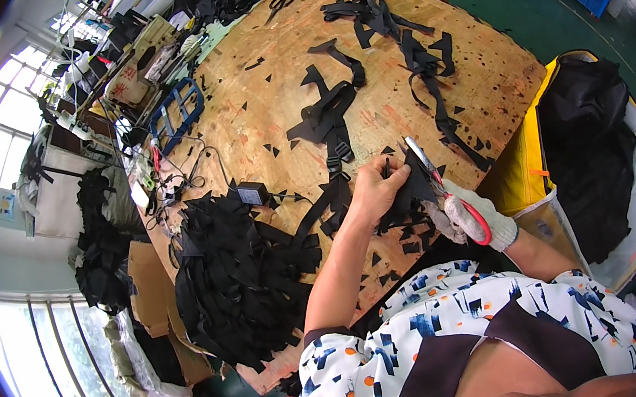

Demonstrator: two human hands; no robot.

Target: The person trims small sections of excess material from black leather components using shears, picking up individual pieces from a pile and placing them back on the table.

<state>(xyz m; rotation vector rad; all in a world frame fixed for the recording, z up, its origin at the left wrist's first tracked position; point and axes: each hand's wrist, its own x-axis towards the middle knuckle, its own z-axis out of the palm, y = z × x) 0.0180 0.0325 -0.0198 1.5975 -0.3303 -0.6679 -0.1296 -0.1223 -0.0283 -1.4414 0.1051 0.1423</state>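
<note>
My bare left hand (380, 186) is closed in a pinch on a piece of black webbing strap (416, 181) over the near part of the wooden table (379, 113). My right hand (470, 213), in a pale knitted glove, grips a pair of scissors (436, 182) with red handles. The blades point up and away from me, right beside the black piece. Whether they touch it I cannot tell. Beyond my left hand lies a black strap with a buckle (341, 151). Small black offcuts (407, 239) are scattered under and around my hands.
A large heap of black straps (236, 279) covers the table's near left. More straps (431, 77) lie farther off, with black scissors (280, 5) at the far edge. A black adapter (252, 193) sits by the heap. A yellow-edged bin (528, 161) holding black material stands to the right.
</note>
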